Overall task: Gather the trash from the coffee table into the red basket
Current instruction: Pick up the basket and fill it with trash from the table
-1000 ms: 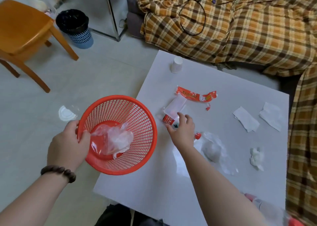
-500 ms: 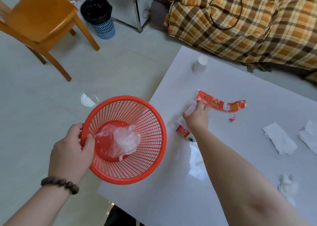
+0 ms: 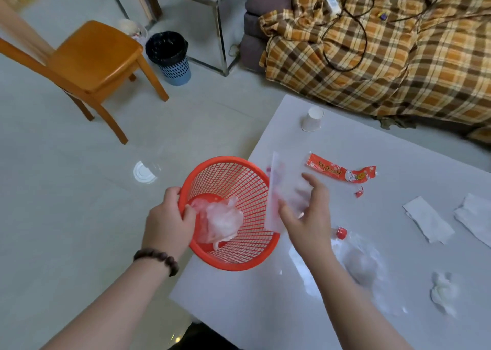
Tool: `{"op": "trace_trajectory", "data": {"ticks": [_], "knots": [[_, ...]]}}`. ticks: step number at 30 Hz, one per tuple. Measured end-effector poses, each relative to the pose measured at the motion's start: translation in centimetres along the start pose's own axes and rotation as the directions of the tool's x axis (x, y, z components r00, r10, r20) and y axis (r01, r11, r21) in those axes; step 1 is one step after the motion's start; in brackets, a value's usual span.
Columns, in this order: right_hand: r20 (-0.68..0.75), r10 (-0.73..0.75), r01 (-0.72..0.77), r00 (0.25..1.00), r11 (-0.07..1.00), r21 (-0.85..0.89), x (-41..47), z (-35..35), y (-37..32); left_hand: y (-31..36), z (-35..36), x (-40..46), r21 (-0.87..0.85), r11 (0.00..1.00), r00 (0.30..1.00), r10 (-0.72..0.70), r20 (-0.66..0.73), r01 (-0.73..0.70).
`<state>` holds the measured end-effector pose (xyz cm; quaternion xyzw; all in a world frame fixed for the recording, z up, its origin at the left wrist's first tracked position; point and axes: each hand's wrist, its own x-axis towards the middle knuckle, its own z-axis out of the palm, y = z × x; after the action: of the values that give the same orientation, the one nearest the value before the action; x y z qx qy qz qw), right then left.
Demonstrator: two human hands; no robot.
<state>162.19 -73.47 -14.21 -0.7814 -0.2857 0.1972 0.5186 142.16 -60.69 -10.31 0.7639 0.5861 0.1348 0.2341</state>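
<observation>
My left hand (image 3: 167, 223) grips the near rim of the red basket (image 3: 239, 179), tilted at the table's left edge, with crumpled clear plastic (image 3: 220, 223) inside. My right hand (image 3: 305, 217) holds a blurred clear wrapper with red print (image 3: 281, 190) right beside the basket's rim. On the white coffee table (image 3: 372, 142) lie a red snack wrapper (image 3: 340, 171), a small red scrap (image 3: 359, 192), two white tissues (image 3: 427, 223) (image 3: 475, 217), a crumpled tissue (image 3: 443, 291), a clear crushed bottle with red cap (image 3: 356, 254) and an upturned paper cup (image 3: 313, 119).
An orange wooden chair (image 3: 90, 57) and a black-lined blue bin (image 3: 170, 57) stand on the floor to the far left. A clear plastic lid (image 3: 144, 171) lies on the floor. A sofa with a plaid blanket (image 3: 398, 52) borders the table's far side.
My right hand has lifted the clear wrapper off the table and carried it left to the basket's rim. The basket has tilted toward the table.
</observation>
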Motion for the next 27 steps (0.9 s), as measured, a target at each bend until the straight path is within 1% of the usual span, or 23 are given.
{"op": "trace_trajectory", "data": {"ticks": [2, 4, 6, 8, 10, 13, 16, 17, 19, 21, 23, 25, 27], "knots": [[0.103, -0.105, 0.102, 0.989, 0.994, 0.032, -1.9, 0.4, -1.8, 0.5, 0.0, -0.4, -0.041, 0.999, 1.0, 0.02, 0.002, -0.02], [0.246, -0.171, 0.171, 0.954, 0.985, 0.019, -2.9, 1.2, -2.6, 1.0, 0.0, -0.9, -0.076, 0.997, 1.0, 0.029, 0.001, -0.029], [0.398, -0.138, 0.174, 0.907, 0.983, -0.054, -3.3, 2.2, -2.8, 1.5, -0.1, -1.4, -0.104, 0.994, 0.999, 0.041, 0.004, -0.04], [0.505, -0.082, 0.18, 0.859, 0.973, -0.148, -3.3, 3.3, -2.5, 1.8, -0.2, -2.0, -0.129, 0.99, 0.998, 0.06, 0.009, -0.059], [0.562, -0.058, 0.236, 0.825, 0.94, -0.248, -2.9, 4.3, -2.1, 2.1, -0.4, -2.5, -0.145, 0.987, 0.997, 0.075, 0.004, -0.074], [0.621, -0.038, 0.319, 0.783, 0.882, -0.348, -2.4, 5.4, -1.7, 2.0, -0.6, -3.1, -0.167, 0.984, 0.998, 0.069, -0.004, -0.068], [0.698, 0.026, 0.415, 0.716, 0.788, -0.455, -2.3, 6.1, -1.1, 1.7, -0.8, -3.3, -0.181, 0.98, 0.997, 0.08, -0.012, -0.08], [0.717, 0.051, 0.437, 0.695, 0.762, -0.478, -2.3, 6.3, -0.9, 1.7, -0.7, -3.5, -0.184, 0.979, 0.996, 0.09, -0.015, -0.092], [0.741, 0.086, 0.454, 0.666, 0.742, -0.494, -2.4, 6.4, -0.6, 1.9, -0.4, -3.8, -0.171, 0.978, 0.993, 0.117, -0.02, -0.119], [0.738, 0.086, 0.439, 0.669, 0.756, -0.486, -2.6, 6.0, -0.6, 2.1, 0.0, -3.9, -0.143, 0.981, 0.991, 0.13, -0.016, -0.131], [0.699, 0.013, 0.42, 0.715, 0.791, -0.444, -2.8, 5.1, -0.7, 2.2, 0.4, -3.6, -0.115, 0.985, 0.991, 0.128, -0.026, -0.131], [0.593, -0.093, 0.364, 0.8, 0.861, -0.356, -2.8, 3.6, -0.5, 2.1, 0.6, -3.2, -0.089, 0.988, 0.991, 0.126, -0.043, -0.13], [0.411, -0.181, 0.314, 0.893, 0.906, -0.283, -2.7, 1.7, 0.3, 1.9, 0.8, -2.7, -0.058, 0.99, 0.99, 0.125, -0.059, -0.129]]}}
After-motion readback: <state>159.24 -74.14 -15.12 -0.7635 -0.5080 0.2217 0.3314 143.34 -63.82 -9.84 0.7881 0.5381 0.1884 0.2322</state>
